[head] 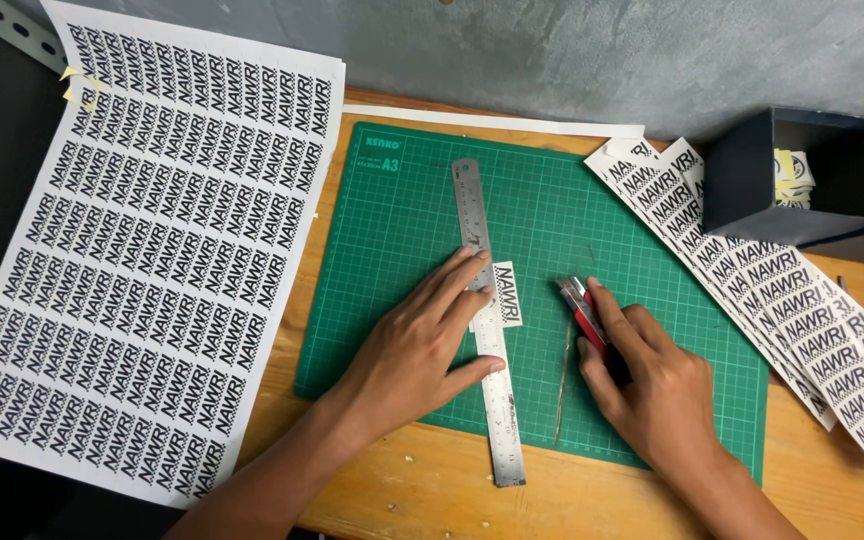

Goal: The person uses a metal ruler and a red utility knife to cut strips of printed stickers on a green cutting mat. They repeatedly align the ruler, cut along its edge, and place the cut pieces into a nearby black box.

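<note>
The right hand (642, 375) hides most of the red utility knife (582, 315); the large printed label sheet (142, 250) runs off the left edge.

Left hand (422, 345) flat — right hand (642, 385) clenched

Hands (422, 345) on ruler (487, 320), cutter (584, 318)

Both forearms and the left hand (414, 345) and right hand (652, 385) are bare, no sleeves.
</note>
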